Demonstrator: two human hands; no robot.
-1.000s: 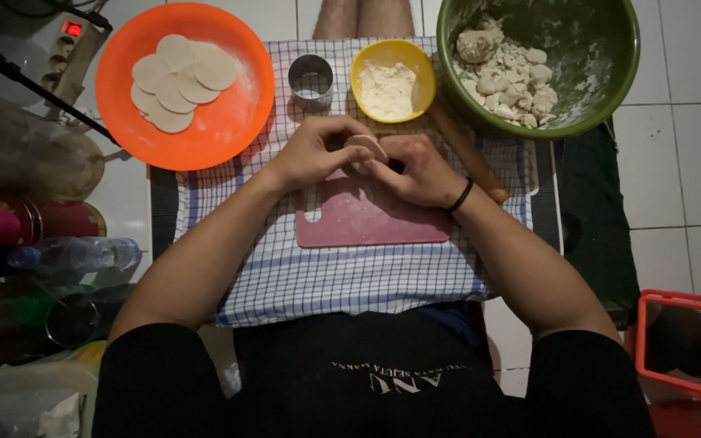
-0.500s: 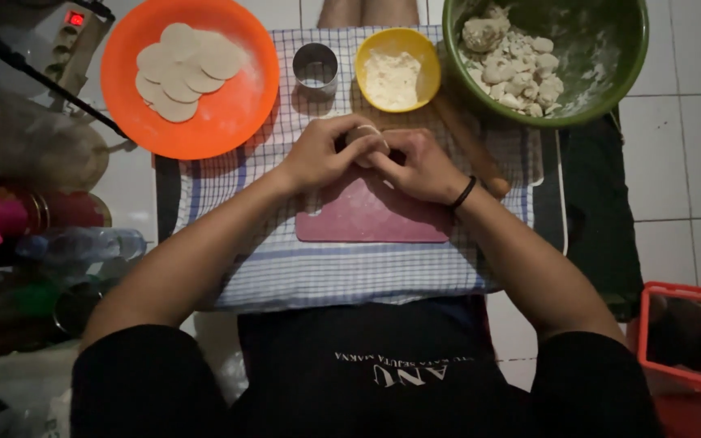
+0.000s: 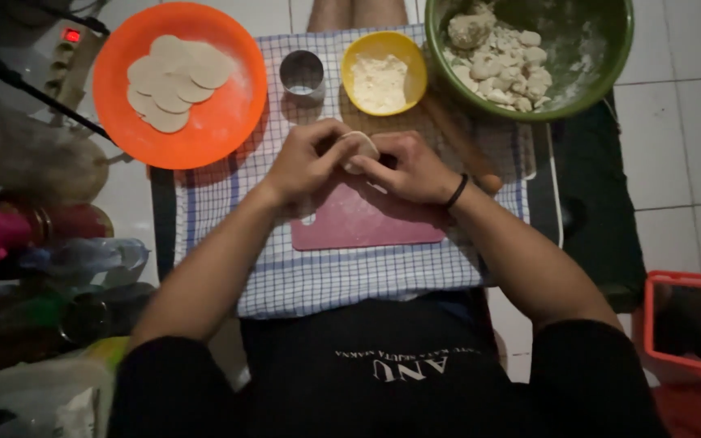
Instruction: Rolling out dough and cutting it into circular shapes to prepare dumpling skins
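While I look down from the head camera, my left hand [image 3: 306, 162] and right hand [image 3: 411, 169] meet over the pink cutting board [image 3: 367, 227], fingers curled narrow around 1 pale dough wrapper [image 3: 359, 146] pinched between them. That wrapper sits above the board's far edge, just below the yellow bowl [image 3: 383, 71] of white filling. A black band circles my right wrist. Beside the yellow bowl stands a small metal ring cutter [image 3: 302, 73]. To the left, an orange plate [image 3: 229, 122] carries several flat dough rounds [image 3: 170, 81]. At upper right, a green bowl [image 3: 594, 73] holds dough lumps. Everything rests on a blue checked cloth [image 3: 350, 276].
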